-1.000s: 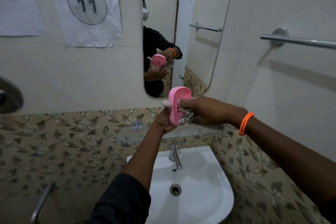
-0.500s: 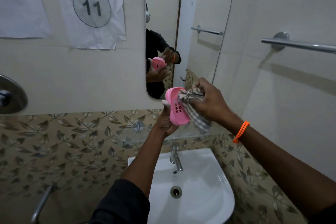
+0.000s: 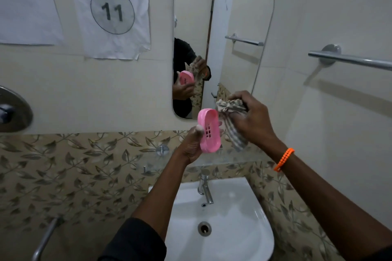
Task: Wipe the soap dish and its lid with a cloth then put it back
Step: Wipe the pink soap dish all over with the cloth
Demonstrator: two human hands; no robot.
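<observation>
Bathroom wall with a mirror [image 3: 222,27] above a white sink [image 3: 222,229], its basin holding nothing. Held upright over it, a pink soap dish [image 3: 209,131], seemingly empty, sits in the left hand [image 3: 191,146], whose fingers curl round it. The right hand [image 3: 252,121] clutches a bunched striped cloth [image 3: 231,116] at the dish's rim; wiping looks midway, no lid visible, and putting back remains.

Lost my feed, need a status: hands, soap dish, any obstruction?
Left hand grips pink soap dish, held on edge above sink. Right hand holds bunched cloth beside dish's upper rim. Nothing in the way.
</observation>
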